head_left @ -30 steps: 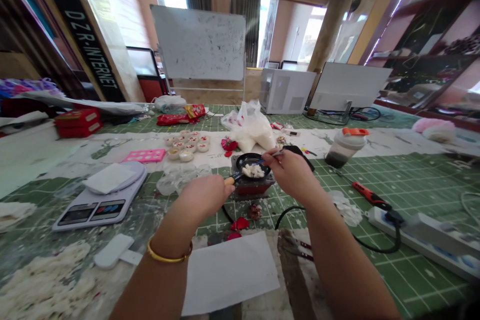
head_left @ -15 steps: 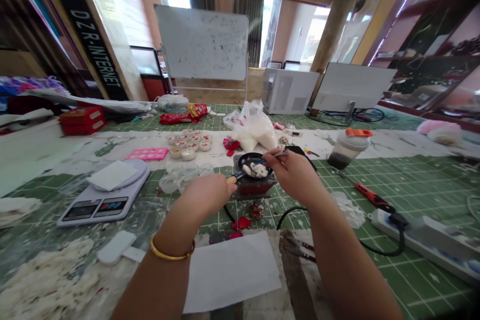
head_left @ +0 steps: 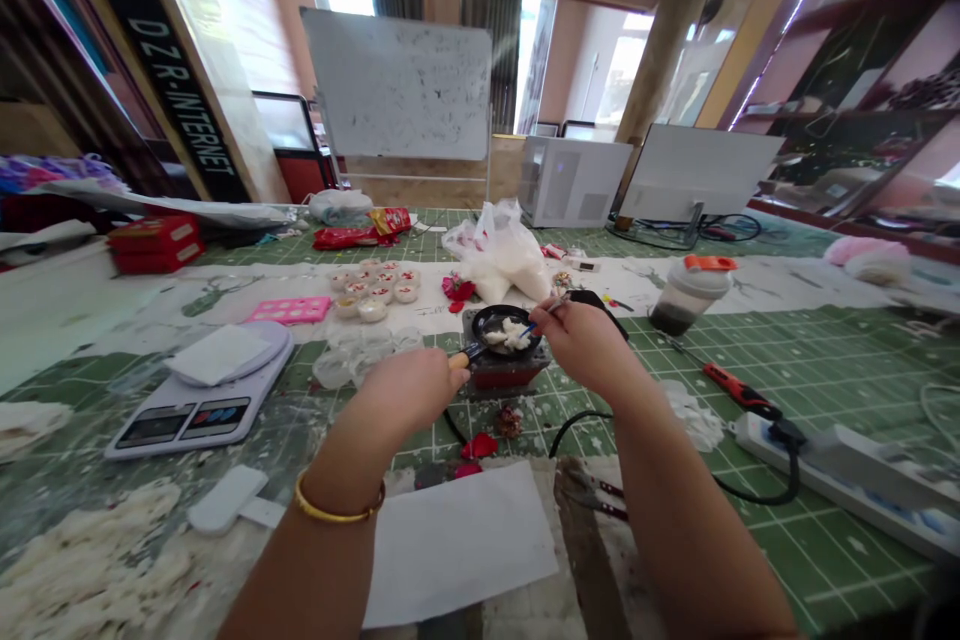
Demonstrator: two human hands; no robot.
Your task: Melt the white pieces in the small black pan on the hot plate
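My left hand point(head_left: 409, 388) is closed around the wooden handle point(head_left: 459, 360) of a small black frying pan point(head_left: 482, 318). The pan rests on a small hot plate with a red front point(head_left: 504, 376). White lumps point(head_left: 511, 334), like pieces of wax, lie inside the pan, mostly in its middle and right. Pinched in my right hand point(head_left: 581, 338) is a thin stirring stick with a blue lower part point(head_left: 528, 330), its tip among the lumps. The right fingers hover by the pan's right rim.
Left of the pan are clear plastic cups point(head_left: 349, 360), filled cups point(head_left: 375, 290) and a kitchen scale point(head_left: 214, 410). A plastic bag of white granules point(head_left: 510, 265) stands behind it. To the right are a lidded shaker point(head_left: 688, 292), a red-black tool point(head_left: 739, 388) and a power strip point(head_left: 832, 480).
The white lumps have been pushed together toward the pan's middle and right by the stick. Both hands keep their hold; the whole view has shifted slightly.
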